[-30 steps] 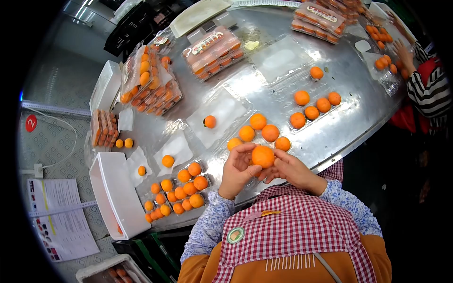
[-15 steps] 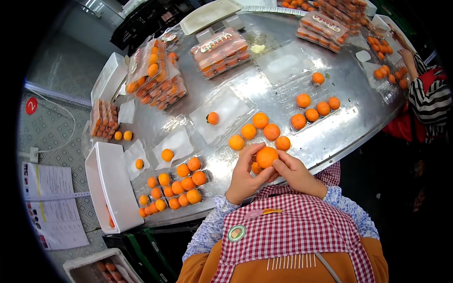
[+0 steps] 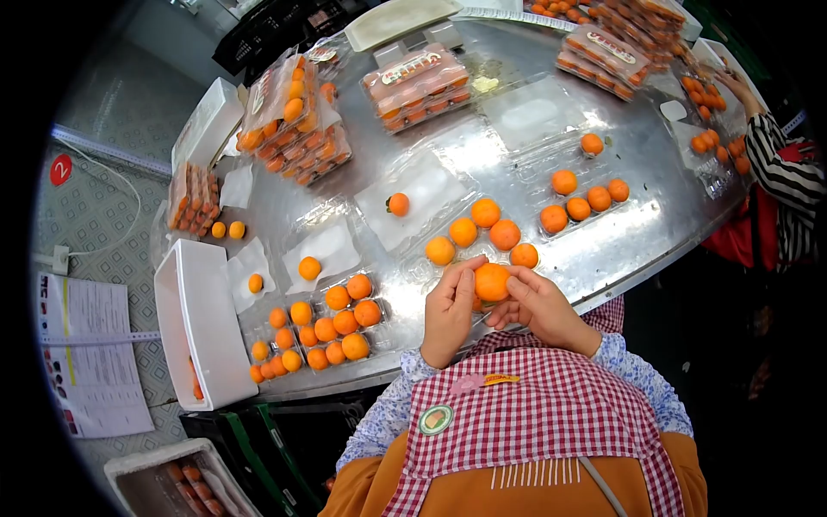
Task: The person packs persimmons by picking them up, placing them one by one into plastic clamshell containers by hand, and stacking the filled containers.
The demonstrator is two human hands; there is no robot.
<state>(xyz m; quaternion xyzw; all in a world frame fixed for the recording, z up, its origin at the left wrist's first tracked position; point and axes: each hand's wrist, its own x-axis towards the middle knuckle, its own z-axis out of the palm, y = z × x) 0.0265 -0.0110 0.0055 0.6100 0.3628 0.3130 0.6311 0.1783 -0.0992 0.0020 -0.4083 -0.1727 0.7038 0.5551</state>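
One printed sheet (image 3: pixel 95 358), hung at far left. One white foam box (image 3: pixel 207 327), at the edge of the metal table (image 3: pixel 396 155). Two small loose fruits (image 3: pixel 237 230), side by side. One heap of clear packs (image 3: pixel 293 121), fruit-filled, lying tilted. One single fruit (image 3: pixel 398 204), on a white liner (image 3: pixel 422 185). Five fruits (image 3: pixel 485 212), clustered just beyond the hands. One left hand (image 3: pixel 452 312), thumb and fingers closed against the left side of the held fruit. One held fruit (image 3: pixel 492 282), orange and round, clasped between both hands above the table's near edge, in front of the checked apron (image 3: pixel 534 396). One right hand (image 3: pixel 544 312), thumb and fingertips pressed to its right side. Five further fruits (image 3: pixel 578 208), grouped in a clear tray. One striped sleeve (image 3: pixel 780 168), another person's, at far right.
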